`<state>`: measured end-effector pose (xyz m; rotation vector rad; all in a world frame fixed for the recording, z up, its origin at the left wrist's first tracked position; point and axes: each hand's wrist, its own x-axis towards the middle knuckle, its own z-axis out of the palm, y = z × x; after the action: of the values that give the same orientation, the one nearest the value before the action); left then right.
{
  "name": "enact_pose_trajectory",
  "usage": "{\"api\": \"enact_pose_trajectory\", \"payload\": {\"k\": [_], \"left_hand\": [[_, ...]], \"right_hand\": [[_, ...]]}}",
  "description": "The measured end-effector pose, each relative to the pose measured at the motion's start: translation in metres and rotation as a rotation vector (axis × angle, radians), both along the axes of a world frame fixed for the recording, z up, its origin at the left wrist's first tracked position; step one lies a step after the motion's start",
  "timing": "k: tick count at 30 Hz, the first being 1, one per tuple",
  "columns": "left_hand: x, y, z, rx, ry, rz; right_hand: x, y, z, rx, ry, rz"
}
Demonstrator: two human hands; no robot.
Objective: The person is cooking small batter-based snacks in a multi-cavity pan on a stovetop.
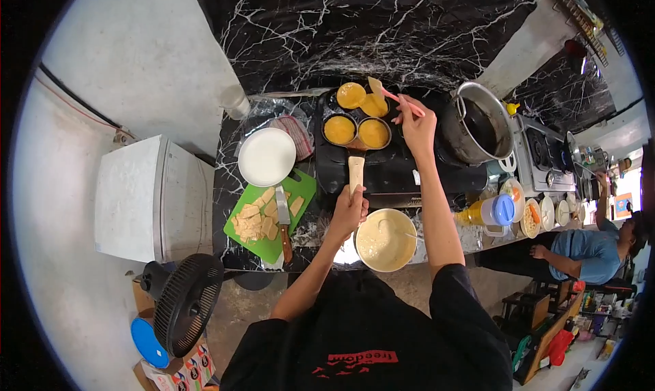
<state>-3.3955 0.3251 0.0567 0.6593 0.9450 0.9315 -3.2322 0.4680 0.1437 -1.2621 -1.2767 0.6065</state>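
My left hand grips the pale handle of a multi-cup frying pan on the black stove. Yellow round cakes sit in the pan's front cups; at the back, one round cake lies beside another that is tilted against a spatula. My right hand holds this spatula by its pink handle, its pale blade touching the back right cake. Below the pan stands a bowl of pale batter with a utensil in it. A knife rests on a green cutting board with cut beige pieces.
A white plate lies on a striped cloth at the left. To the right stand a large metal pot, a blue-lidded pitcher and several bowls. A black fan is at lower left. Another person stands at the far right by a second stove.
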Motion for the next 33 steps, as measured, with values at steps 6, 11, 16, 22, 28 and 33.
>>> {"api": "enact_pose_trajectory", "payload": {"k": [6, 11, 16, 22, 28, 33], "left_hand": [[-0.002, -0.005, 0.003, -0.006, -0.008, 0.004], [-0.001, -0.005, 0.005, 0.021, 0.004, 0.016], [-0.001, -0.003, 0.006, 0.02, 0.021, 0.017], [-0.001, -0.004, 0.008, 0.027, 0.038, 0.021], [-0.001, -0.004, 0.01, 0.034, 0.033, 0.024], [-0.002, -0.004, 0.009, 0.045, 0.028, 0.012]], "right_hand": [[-0.002, 0.021, -0.009, 0.009, -0.17, -0.02], [-0.006, 0.025, -0.015, 0.035, -0.1, 0.034], [-0.007, 0.028, -0.009, 0.002, -0.053, 0.136], [-0.005, 0.029, -0.019, 0.042, -0.106, 0.155], [-0.003, 0.026, -0.015, -0.002, -0.064, 0.212], [0.003, 0.026, -0.017, 0.032, 0.028, 0.215]]}}
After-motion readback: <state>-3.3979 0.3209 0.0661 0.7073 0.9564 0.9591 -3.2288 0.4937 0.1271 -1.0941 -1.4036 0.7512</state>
